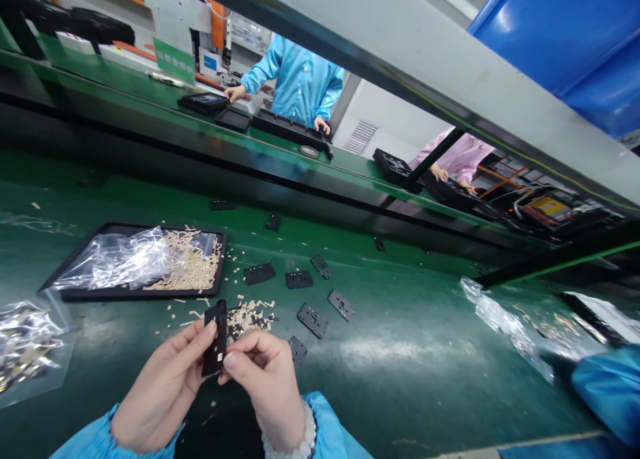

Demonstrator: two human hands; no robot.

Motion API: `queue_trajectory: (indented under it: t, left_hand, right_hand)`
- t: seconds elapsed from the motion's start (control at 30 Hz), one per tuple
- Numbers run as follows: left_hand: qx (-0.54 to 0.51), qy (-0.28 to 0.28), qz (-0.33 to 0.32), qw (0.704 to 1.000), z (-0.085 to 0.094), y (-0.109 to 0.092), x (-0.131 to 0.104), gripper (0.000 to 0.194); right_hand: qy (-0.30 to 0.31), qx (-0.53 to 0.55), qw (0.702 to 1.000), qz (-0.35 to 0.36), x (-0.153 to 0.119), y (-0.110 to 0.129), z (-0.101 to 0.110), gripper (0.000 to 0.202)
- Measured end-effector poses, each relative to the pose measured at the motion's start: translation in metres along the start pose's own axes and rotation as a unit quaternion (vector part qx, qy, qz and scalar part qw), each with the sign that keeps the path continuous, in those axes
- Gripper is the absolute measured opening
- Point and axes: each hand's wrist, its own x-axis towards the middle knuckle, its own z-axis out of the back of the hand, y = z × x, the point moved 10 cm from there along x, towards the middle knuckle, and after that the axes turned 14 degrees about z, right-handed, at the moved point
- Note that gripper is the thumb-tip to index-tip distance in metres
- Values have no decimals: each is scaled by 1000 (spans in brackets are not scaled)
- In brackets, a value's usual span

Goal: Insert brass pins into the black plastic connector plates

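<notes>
Quantities: one held plate (215, 346); one tray (135, 294); six black plates (313, 320) grouped nearby on the bench (400, 386). The left hand (167, 382) is clamped on the held plate. The right hand (273, 376) is pinched at its lower edge; fingertip contents cannot be determined. The held plate lies between both hands, above the bench.

The edge cut off a bag (30, 352) at eight o'clock and a sleeve (610, 392) at four; the left hand (167, 382) partly hid a black part (215, 349).
</notes>
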Motion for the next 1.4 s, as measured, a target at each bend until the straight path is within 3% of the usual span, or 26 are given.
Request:
queue_trajectory:
  t: [0.1, 0.17, 0.33, 0.4, 0.43, 0.5, 0.63, 0.7, 0.9, 1.03, 1.13, 1.2, 1.27, 1.4]
  left_hand:
    - [-16, 1, 30, 999, -6, 3, -3, 9]
    - [-26, -18, 33, 999, -5, 3, -4, 15]
    - [-35, -23, 42, 998, -8, 8, -4, 30]
    - [-38, -20, 44, 998, -9, 9, -3, 33]
    - [-38, -19, 45, 998, -9, 9, -3, 34]
    - [-33, -17, 52, 998, -9, 10, -2, 35]
    - [-11, -14, 85, 996, -11, 17, 0, 33]
    - [-6, -12, 93, 996, -12, 20, 3, 31]
    - [-4, -8, 103, 995, -8, 27, 13, 31]
    - [50, 30, 47, 997, -8, 22, 18, 3]
    - [160, 71, -53, 983, -17, 1, 23, 38]
    - [244, 58, -145, 957, -22, -26, 26, 56]
    - [334, 19, -214, 918, -26, -54, 29, 58]
    - [482, -19, -271, 833, -41, -96, 36, 43]
  right_hand:
    - [11, -109, 990, 94, -1, 21, 0, 18]
    - [8, -200, 961, 188, -6, 40, -1, 13]
    - [-4, -369, 832, 414, -32, 70, -15, 14]
    - [-5, -416, 783, 463, -40, 71, -21, 11]
    - [-6, -426, 773, 470, -42, 69, -21, 9]
    - [0, -411, 792, 451, -38, 62, -19, 9]
    - [50, -289, 895, 335, -20, 42, -13, 28]
    - [57, -242, 928, 276, -13, 34, -10, 32]
    - [45, -216, 957, 188, -7, 26, -4, 30]
    - [50, -201, 975, 82, 1, 7, 8, 23]
    - [62, -177, 982, -31, 23, -7, 31, 41]
    - [30, -182, 982, -36, 56, 7, 60, 52]
    - [-9, -188, 982, -13, 97, 34, 93, 52]
    - [-84, -192, 977, 27, 166, 81, 155, 37]
